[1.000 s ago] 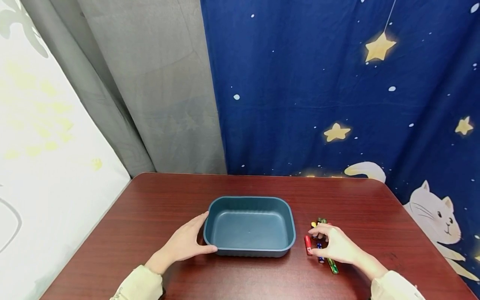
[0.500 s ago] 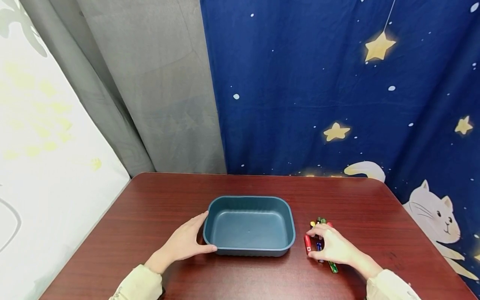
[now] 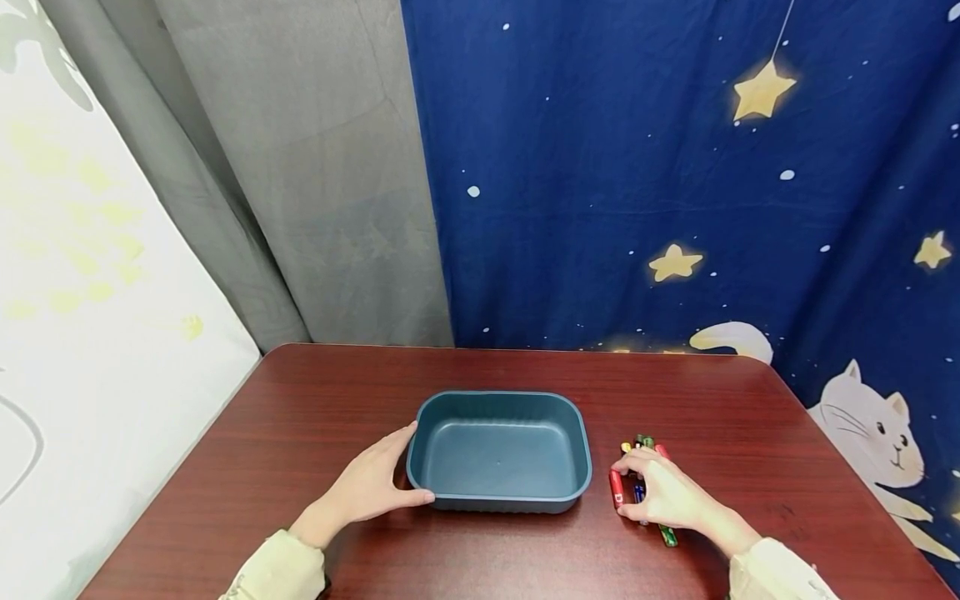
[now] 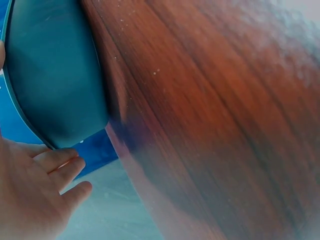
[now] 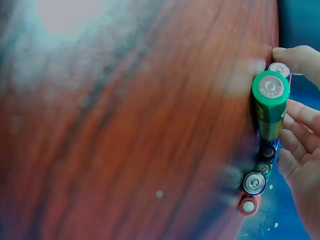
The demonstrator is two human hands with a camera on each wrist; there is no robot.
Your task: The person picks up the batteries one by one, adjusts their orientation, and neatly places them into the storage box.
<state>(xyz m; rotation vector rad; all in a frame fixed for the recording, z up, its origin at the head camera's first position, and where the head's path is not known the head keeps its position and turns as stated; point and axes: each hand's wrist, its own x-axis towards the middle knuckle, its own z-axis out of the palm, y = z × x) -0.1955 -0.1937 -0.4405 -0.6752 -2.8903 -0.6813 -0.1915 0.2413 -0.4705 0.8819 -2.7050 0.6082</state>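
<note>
A blue-green plastic tub (image 3: 510, 505) stands on the table. My left hand (image 3: 367, 481) rests against its left end, thumb at the near corner and fairly straight fingers along the side. In the left wrist view, fingertips touch the tub's outer wall (image 4: 60, 75). To the right of the tub, my right hand (image 3: 670, 497) pinches a red battery (image 3: 617, 489) by its ends, between thumb and fingertips. Under and behind that hand lie several more batteries, including a blue one (image 3: 639, 493) and a green one (image 3: 668, 536), partly hidden. The right wrist view shows the large green battery (image 5: 270, 95) close up.
The reddish-brown wooden table (image 3: 352, 375) ends at the back before a grey curtain (image 3: 315, 183) and a blue starry curtain (image 3: 570, 208). A white patterned cloth (image 3: 112, 375) hangs at the left. Several battery ends, one of them red (image 5: 249, 205), line up beyond the green battery.
My right hand has moved slightly left, and its thumb and fingertips have closed onto the red battery. My left hand and the tub stay in place.
</note>
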